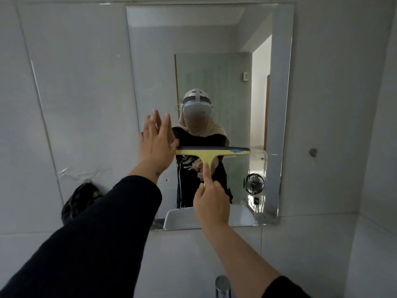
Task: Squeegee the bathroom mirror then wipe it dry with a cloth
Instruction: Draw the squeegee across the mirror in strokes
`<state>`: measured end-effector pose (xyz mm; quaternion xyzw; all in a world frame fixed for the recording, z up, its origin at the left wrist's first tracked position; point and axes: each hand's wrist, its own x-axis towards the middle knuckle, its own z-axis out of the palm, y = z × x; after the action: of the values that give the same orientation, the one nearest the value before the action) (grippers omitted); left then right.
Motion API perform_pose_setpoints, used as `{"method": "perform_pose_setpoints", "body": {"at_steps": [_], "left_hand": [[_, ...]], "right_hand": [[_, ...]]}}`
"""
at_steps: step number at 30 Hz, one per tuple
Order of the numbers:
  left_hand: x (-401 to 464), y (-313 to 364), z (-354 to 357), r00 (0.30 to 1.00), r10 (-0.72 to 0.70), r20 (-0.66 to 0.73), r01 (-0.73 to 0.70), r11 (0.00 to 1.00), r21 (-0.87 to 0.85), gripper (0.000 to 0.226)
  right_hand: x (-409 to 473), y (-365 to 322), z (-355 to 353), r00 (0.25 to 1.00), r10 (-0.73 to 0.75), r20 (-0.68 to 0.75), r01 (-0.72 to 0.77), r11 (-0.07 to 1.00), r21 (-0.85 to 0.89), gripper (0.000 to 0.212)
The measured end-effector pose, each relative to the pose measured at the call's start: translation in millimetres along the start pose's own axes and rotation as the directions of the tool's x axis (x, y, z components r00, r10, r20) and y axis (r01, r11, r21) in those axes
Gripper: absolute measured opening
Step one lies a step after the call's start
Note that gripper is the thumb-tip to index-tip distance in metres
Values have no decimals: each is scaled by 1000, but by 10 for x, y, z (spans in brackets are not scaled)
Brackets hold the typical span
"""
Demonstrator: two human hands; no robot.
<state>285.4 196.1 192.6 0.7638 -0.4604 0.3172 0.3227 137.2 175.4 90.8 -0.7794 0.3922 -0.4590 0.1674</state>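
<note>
A frameless rectangular mirror [193,50] hangs on the grey tiled wall ahead. A yellow squeegee [211,152] lies flat against its lower middle, blade horizontal with a dark rubber edge on top. My right hand [211,201] is shut on the squeegee's handle from below. My left hand [156,140] rests flat on the mirror's left edge, fingers spread upward, just touching the blade's left end. No cloth is in sight.
A dark patterned bundle [79,201] hangs on the wall left of the mirror, under a patch of clear tape [83,172]. A chrome tap top [222,284] pokes up at the bottom. A small hook [313,152] sits on the right wall.
</note>
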Motion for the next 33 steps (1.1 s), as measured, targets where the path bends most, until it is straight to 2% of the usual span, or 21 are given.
{"method": "perform_pose_setpoints", "body": {"at_steps": [4, 7, 11, 16, 19, 23, 28, 33], "left_hand": [[-13, -5, 90, 999, -18, -28, 17, 999, -46, 85], [-8, 40, 107, 997, -64, -52, 59, 993, -101, 84], [6, 90, 74, 996, -86, -18, 83, 989, -121, 83], [24, 95, 21, 995, -100, 2, 99, 987, -129, 81], [20, 73, 34, 995, -99, -10, 97, 985, -140, 78], [21, 62, 62, 994, -100, -45, 93, 985, -145, 68], [14, 106, 91, 990, -124, -68, 113, 983, -148, 57], [8, 67, 105, 993, -101, -63, 94, 989, -111, 60]], "right_hand": [[7, 27, 36, 1000, -28, -8, 28, 1000, 14, 56], [6, 40, 67, 999, -38, -12, 39, 999, 32, 56], [-33, 42, 95, 998, -53, -18, 54, 997, 52, 55], [-131, -65, 83, 977, -211, 40, 212, 976, -42, 59], [-80, -140, 83, 943, -328, 57, 333, 933, -134, 70], [69, -174, 117, 921, -385, 52, 383, 875, -296, 87], [189, -110, 13, 845, -470, 254, 532, 788, -311, 72], [350, 82, -186, 844, -481, 235, 536, 751, -387, 72]]}}
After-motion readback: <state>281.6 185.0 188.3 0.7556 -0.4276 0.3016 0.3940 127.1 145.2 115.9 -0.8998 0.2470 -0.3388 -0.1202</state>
